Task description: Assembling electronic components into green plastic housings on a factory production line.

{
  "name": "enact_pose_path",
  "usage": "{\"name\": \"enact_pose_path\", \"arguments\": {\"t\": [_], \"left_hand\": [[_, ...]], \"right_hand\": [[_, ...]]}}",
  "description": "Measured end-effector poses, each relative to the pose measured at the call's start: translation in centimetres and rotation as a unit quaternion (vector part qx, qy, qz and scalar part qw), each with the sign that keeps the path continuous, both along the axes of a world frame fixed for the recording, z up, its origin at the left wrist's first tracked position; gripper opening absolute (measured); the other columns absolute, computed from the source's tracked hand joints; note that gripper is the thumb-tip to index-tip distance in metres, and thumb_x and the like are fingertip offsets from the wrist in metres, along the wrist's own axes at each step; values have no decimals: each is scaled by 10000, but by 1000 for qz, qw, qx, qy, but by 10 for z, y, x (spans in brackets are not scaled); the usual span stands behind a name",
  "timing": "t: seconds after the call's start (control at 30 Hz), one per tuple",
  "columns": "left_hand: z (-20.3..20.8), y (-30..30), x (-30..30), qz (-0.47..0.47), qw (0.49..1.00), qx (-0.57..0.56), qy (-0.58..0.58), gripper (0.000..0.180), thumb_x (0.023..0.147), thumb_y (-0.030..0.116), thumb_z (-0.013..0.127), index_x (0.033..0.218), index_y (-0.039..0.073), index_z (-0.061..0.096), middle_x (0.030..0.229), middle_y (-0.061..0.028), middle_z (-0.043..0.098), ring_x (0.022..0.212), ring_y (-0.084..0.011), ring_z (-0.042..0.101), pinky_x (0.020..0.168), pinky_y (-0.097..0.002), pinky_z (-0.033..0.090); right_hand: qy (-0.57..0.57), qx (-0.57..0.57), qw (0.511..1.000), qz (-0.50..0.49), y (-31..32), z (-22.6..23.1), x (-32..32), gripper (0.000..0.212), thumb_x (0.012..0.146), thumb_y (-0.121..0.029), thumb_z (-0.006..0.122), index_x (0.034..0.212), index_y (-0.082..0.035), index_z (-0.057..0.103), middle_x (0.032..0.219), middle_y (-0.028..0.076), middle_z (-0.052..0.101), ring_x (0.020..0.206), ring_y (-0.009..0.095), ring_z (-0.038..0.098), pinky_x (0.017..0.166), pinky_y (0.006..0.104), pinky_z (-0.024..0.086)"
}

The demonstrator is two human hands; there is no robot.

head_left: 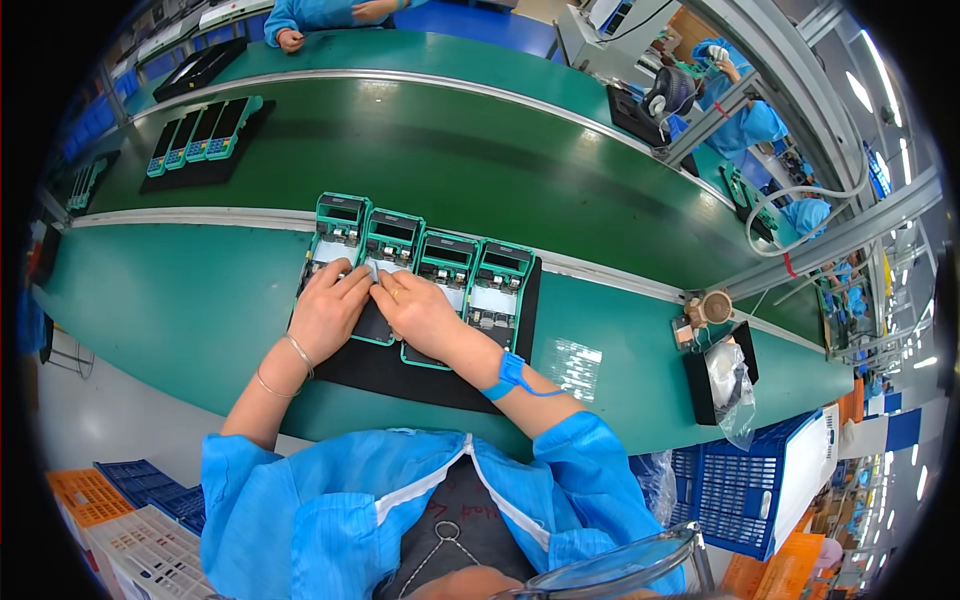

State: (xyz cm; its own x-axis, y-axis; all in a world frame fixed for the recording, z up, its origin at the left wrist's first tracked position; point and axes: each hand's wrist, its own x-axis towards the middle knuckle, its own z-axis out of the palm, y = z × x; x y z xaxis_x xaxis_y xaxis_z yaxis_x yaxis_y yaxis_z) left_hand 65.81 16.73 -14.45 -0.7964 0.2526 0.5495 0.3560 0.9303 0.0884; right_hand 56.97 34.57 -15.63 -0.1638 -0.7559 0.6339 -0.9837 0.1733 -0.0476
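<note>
Four-sided green-framed handheld terminals, several of them, lie in a row on a black mat point(450, 388), their housings showing white panels and small metal parts. Over the second terminal point(393, 228) from the left my hands meet. A small whitish piece point(373, 270) shows between the fingertips; its kind is too small to tell. My left hand point(328, 310) is closed, fingers bent and pressed at that piece, partly covering the first terminal point(341, 215). My right hand point(415, 312) is closed at it from the other side, hiding part of the third terminal point(448, 250). The fourth terminal point(500, 280) is untouched.
Beyond a metal rail runs a green conveyor belt point(420, 150) carrying a black tray of terminals point(205, 135). At right stand a brown round roll point(714, 307) and a black box point(704, 385) with clear plastic. A blue crate point(735, 480) sits below. Co-workers in blue work across the belt.
</note>
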Motion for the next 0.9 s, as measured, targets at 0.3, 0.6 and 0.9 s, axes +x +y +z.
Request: {"name": "enact_pose_path", "arguments": {"t": [0.3,0.6,0.9], "left_hand": [[1,-1,0,3,1000,-3,-11,253,836,81,661,1078,8,642,1187,-96,651,1120,-304,569,935,-415,484],[4,2,1,20,998,-29,-44,311,829,61,622,1139,34,605,1306,-102,588,1185,-326,529,982,-427,449],[-6,6,-6,38,995,-70,-58,271,827,53,586,1096,40,608,1305,-125,601,1193,-367,545,981,-472,457]], "right_hand": [[0,5,1000,-8,-2,-2,-1,439,669,-106,653,1068,77,637,1113,217,668,922,279,630,827,342,553],[18,17,1000,-6,0,-1,0,361,696,-102,641,1014,69,645,1102,216,671,905,278,626,816,345,551],[-37,9,998,-54,86,46,3,338,731,-42,660,1066,-2,680,1142,201,687,982,320,664,820,392,563]]}}
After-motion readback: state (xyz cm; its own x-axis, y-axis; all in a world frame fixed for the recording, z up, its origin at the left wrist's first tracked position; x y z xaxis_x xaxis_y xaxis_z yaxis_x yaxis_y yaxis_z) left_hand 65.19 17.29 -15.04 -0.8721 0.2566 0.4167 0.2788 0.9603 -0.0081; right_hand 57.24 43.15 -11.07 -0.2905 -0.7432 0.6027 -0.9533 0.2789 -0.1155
